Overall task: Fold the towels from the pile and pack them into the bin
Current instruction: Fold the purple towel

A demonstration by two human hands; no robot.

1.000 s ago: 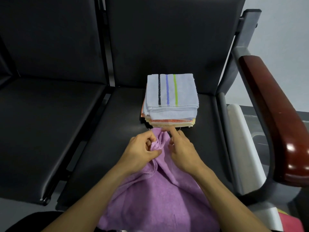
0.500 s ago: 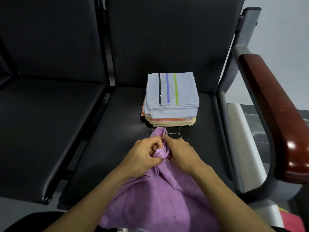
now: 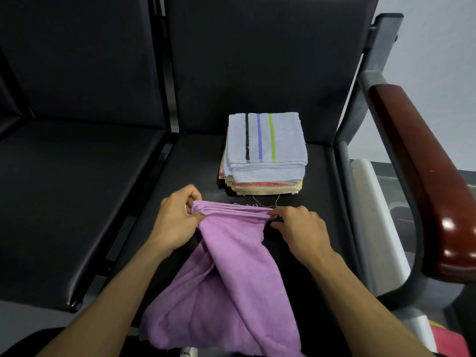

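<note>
Just in front of the folded stack [image 3: 265,153], the left hand [image 3: 177,217] and right hand [image 3: 300,229] pinch the purple towel [image 3: 231,274] by its edge, spreading it; flattening likely comes next.

Black seats [image 3: 77,191] — wooden armrest [image 3: 422,176], pale wall [image 3: 438,34].

Plain lilac-purple towel [image 3: 231,274] at lower centre. Pale blue top towel [image 3: 266,143] on the centre stack, striped black, blue and lime green; orange and cream layers [image 3: 265,188] beneath. Black seat [image 3: 77,181] at left. Glossy reddish-brown armrest [image 3: 422,181] at right.
</note>
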